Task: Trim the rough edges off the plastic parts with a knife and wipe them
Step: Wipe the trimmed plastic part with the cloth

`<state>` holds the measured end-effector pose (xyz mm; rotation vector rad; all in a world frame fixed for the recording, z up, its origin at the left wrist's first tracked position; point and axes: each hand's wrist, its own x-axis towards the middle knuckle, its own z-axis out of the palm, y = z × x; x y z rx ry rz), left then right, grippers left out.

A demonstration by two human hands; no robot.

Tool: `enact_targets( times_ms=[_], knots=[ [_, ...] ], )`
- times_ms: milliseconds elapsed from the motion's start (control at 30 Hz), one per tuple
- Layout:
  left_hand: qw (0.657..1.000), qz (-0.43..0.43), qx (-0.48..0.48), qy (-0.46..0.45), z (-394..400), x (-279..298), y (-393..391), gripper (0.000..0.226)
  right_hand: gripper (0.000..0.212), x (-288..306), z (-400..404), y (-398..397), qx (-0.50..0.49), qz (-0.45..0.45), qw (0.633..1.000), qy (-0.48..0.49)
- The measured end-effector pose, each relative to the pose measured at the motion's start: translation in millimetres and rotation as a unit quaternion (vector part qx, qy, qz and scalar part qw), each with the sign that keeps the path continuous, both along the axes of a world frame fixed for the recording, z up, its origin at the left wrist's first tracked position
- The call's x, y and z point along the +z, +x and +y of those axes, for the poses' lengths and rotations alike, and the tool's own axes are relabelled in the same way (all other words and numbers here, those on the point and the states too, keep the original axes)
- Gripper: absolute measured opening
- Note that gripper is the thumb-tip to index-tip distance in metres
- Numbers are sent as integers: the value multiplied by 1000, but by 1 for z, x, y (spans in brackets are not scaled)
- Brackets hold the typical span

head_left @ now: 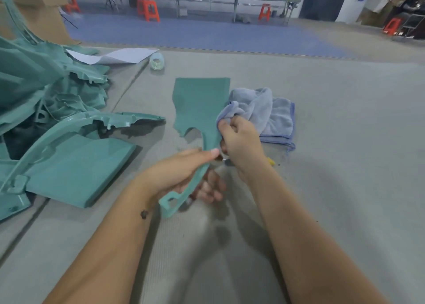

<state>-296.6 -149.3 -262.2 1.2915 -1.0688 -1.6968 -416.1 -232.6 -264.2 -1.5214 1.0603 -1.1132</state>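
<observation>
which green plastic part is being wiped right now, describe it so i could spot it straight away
Start at the big pile of teal plastic parts on the left of the grey floor, then look right to the two hands mid-frame. The part stands apart from the pile: the left hand grips its narrow stem and the right hand presses a blue-grey cloth to its edge. Only this one is flat, paddle-shaped and held.

No legible text anywhere.

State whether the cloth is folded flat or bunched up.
Bunched up: the cloth lies in rumpled folds, one corner gripped by the right hand.
</observation>
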Motion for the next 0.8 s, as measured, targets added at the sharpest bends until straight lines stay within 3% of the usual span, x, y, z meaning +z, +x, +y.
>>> enact_targets(
  times_ms=[67, 200, 267, 367, 467, 633, 800],
  knots=[
    [996, 32, 68, -52, -6, -3, -10, 9, 22, 2, 5, 5, -15, 15, 1000, -23],
    [988, 63, 134, -51, -11, -4, -12, 18, 26, 13, 7, -4, -160, -31, 975, -150],
    [982, 83, 167, -20, -11, -4, -10, 13, 12, 17, 7, -11, -206, 25, 945, -254],
    [979, 65, 188, -30, -14, -4, -11, 12, 15, 17, 14, -8, -64, 130, 926, -347],
    [983, -29, 176, -53, -15, -5, -15, 27, 18, 2, 15, 5, 112, 262, 894, -345],
    [981, -119, 150, -32, -19, -12, -20, 25, 18, -9, -14, 16, 83, 356, 899, -243],
    [986, -54, 154, 6, -22, -9, -12, 22, 12, -6, -35, 43, 93, 462, 840, -268]
  ],
)
